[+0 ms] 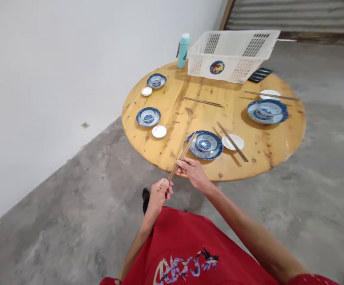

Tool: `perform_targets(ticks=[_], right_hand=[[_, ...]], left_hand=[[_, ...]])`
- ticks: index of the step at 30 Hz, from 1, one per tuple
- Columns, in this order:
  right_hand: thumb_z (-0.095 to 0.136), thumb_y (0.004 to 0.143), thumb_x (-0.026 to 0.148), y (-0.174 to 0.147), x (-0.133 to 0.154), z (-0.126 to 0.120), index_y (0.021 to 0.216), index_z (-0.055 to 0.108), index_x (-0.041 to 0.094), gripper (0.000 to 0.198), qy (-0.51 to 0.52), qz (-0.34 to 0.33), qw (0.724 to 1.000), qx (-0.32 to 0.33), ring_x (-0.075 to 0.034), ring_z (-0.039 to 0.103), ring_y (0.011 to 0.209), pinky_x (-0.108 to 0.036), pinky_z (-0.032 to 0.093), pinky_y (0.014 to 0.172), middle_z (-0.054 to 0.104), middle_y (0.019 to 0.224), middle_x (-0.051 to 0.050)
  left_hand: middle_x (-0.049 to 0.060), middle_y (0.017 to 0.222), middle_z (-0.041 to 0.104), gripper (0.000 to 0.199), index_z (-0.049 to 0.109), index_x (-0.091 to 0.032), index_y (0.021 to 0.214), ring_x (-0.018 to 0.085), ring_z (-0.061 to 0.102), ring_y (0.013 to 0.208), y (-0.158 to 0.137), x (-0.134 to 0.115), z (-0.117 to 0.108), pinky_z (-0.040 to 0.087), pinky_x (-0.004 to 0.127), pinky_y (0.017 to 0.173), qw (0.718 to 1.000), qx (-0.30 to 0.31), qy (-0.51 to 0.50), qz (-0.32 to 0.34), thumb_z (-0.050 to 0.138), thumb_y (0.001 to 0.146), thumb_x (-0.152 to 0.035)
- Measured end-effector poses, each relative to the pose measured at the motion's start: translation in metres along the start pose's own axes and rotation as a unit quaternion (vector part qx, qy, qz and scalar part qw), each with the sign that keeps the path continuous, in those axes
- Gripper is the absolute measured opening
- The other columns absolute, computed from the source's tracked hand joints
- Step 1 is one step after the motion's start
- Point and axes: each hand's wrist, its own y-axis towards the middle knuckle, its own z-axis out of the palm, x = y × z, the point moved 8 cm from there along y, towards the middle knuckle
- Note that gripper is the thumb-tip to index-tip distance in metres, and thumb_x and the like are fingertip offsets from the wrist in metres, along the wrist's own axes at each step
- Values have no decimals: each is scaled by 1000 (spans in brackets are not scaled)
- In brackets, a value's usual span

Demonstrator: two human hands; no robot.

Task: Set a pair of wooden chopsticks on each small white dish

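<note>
A pair of wooden chopsticks (186, 149) slants up and away from me over the table's near edge. My left hand (161, 190) is closed around their lower end. Higher up, my right hand (191, 170) pinches the same pair near its middle. Just beyond the tips is a blue-patterned plate (219, 155) with a bowl (205, 142) on it. Beside that plate lies a small white saucer (236, 141), with another pair of chopsticks (230, 137) resting across it.
The round wooden table (172, 114) also holds blue plates with bowls at left (148, 117), far left (156, 80) and right (267, 111). Loose chopsticks (203, 102) lie mid-table. At the back stand a white plastic basket (228, 63), a turquoise bottle (183, 50) and a black tray (259, 75).
</note>
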Motion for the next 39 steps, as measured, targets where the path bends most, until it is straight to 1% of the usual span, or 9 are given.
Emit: perform_targets(ticks=[5,8,11,15,19,23,28,34,39], right_hand=[[94,52,58,37,-17,59,68,66,17,53,39,22,999,-30,-10,56,56,-24,56,59,60,61,0],[94,48,59,56,-21,85,68,68,16,55,55,15,996,-65,-10,55,54,-24,55,57,59,59,1],[94,50,59,69,-23,100,68,68,16,53,63,9,993,-103,-10,55,54,-24,55,57,60,59,1],[95,52,56,80,-27,106,67,66,17,51,69,8,986,-149,-9,56,55,-23,55,59,59,60,1],[93,53,58,93,-31,99,69,66,17,53,53,7,984,-172,-10,55,55,-24,55,58,59,60,2],[92,56,59,122,-27,78,68,62,17,53,20,0,982,-190,-10,53,53,-24,51,55,57,58,2],[92,54,54,176,-10,43,70,63,16,50,17,-21,974,-223,-9,52,51,-21,47,51,56,57,3],[86,67,36,235,8,2,71,63,15,31,47,-44,965,-256,-8,51,52,-17,43,48,57,58,1],[83,72,24,269,11,-17,66,57,17,28,51,-40,962,-264,-8,51,50,-17,42,46,54,55,2]], left_hand=[[-3,61,56,51,65,-15,84,7,40,44,30,-19,-71,30,22,47,999,26,23,-16,60,86,-67],[-3,62,55,52,65,-16,84,7,41,45,51,-29,-103,30,23,47,997,57,38,-25,61,85,-68],[-3,61,54,52,64,-16,83,7,41,45,72,-34,-125,30,23,46,993,97,54,-39,60,84,-69],[-3,61,55,48,64,-17,85,7,41,45,95,-36,-139,30,22,47,986,142,67,-57,58,86,-64],[-3,62,56,42,63,-17,83,7,41,45,114,-35,-136,31,22,47,980,175,64,-73,57,87,-58],[-3,62,57,36,62,-17,81,8,43,46,137,-32,-129,33,21,48,979,179,65,-78,57,87,-52],[-3,61,57,34,61,-17,77,8,42,46,174,-31,-130,30,22,48,978,154,103,-92,56,87,-49],[-4,61,55,36,62,-17,76,7,41,46,215,-32,-131,30,21,47,977,107,121,-137,62,86,-51],[-3,64,57,31,63,-16,77,6,44,48,242,-35,-121,32,19,48,980,79,115,-143,65,87,-45]])
